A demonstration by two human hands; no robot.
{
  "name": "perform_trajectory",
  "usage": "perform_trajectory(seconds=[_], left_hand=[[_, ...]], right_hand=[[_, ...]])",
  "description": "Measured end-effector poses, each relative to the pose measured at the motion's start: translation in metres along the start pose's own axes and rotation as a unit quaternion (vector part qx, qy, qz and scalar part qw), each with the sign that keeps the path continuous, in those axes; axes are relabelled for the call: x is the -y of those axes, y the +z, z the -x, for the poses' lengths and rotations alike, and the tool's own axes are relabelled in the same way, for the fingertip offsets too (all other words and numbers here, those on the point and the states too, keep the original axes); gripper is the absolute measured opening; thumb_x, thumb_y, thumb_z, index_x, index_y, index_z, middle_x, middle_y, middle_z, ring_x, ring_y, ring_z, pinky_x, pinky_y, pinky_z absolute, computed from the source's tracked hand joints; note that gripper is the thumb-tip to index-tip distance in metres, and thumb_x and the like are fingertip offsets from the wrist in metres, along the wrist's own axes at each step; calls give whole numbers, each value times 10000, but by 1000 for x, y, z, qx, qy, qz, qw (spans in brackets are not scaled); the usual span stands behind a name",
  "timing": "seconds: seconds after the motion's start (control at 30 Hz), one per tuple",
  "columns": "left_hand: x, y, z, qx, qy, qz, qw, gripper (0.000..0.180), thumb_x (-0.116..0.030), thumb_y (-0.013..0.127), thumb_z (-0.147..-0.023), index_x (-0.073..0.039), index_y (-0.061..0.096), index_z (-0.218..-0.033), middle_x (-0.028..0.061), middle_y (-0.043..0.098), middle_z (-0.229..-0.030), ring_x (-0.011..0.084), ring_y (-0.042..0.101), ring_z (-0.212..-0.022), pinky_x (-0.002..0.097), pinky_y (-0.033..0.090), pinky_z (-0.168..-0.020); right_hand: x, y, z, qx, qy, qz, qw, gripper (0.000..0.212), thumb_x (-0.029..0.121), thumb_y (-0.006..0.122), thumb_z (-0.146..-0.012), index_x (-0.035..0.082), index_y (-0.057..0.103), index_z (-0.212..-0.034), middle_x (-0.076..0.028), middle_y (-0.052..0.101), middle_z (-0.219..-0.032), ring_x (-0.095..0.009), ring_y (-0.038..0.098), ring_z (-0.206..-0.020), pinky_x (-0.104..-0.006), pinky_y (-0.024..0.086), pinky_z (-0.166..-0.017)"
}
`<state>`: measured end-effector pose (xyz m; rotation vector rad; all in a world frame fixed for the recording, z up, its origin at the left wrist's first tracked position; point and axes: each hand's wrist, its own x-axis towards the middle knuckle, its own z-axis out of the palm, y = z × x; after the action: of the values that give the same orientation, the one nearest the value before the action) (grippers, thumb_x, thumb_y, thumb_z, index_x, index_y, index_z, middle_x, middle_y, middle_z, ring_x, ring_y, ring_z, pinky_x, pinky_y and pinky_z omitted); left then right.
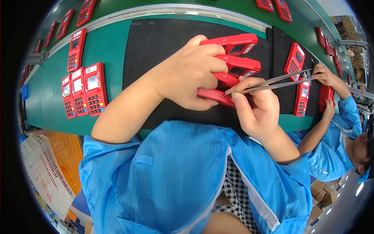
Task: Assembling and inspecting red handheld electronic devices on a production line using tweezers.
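My left hand point(189, 74) is closed around several red card payment terminals point(241, 38), its fingers lying between them. They stand on their edges, stacked side by side over the black mat point(156, 43). My right hand point(260, 113) pinches a pair of metal tweezers point(278, 82) between thumb and fingers. The tweezer tips meet the end edge of the nearest terminal point(214, 94), by a small dark slot. Whether the tips hold anything is too small to tell. The lower parts of the terminals are hidden by my hands.
Several more terminals point(92, 87) lie face up at the left on the green bench point(43, 89). Others line the far green strip point(128, 4). To the right, a co-worker's hands point(326, 76) are near another terminal point(294, 58). White and orange baskets point(44, 167) stand below left.
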<state>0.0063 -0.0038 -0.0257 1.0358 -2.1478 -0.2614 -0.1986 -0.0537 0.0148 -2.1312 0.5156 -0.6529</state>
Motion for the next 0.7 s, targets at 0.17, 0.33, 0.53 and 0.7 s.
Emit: perform_trajectory(seconds=[0.17,0.33,0.53,0.7], left_hand=[[0,0,2,6,-9,11,1000,234,-219,774,-483,-99,596,-574,36,608,-886,303,536,-952,449,357,-746],[1,0,1,11,5,-1,1000,217,-221,760,-502,-107,597,-589,31,604,-895,309,534,-952,446,355,-743],[4,1,-5,-47,40,-17,998,223,-256,753,-498,-109,591,-540,21,589,-854,275,526,-916,425,352,-718],[-1,-4,-4,-35,-4,6,999,211,-222,775,-534,-78,639,-606,61,614,-897,310,538,-977,425,382,-785]], right_hand=[[1,1,-5,39,-72,78,994,120,-30,626,-769,30,584,-865,-87,603,-822,-275,597,-714,-352,499,-672],[1,10,-3,34,-145,142,979,99,-74,620,-754,-8,601,-825,-109,631,-824,-262,630,-744,-428,498,-888],[4,-9,-7,55,63,-66,994,200,-25,567,-865,-32,560,-1065,-61,616,-864,-115,598,-783,-269,495,-752],[-40,-67,9,-87,179,363,910,340,69,531,-867,-15,526,-1197,-198,635,-894,-391,624,-848,-435,518,-736]])
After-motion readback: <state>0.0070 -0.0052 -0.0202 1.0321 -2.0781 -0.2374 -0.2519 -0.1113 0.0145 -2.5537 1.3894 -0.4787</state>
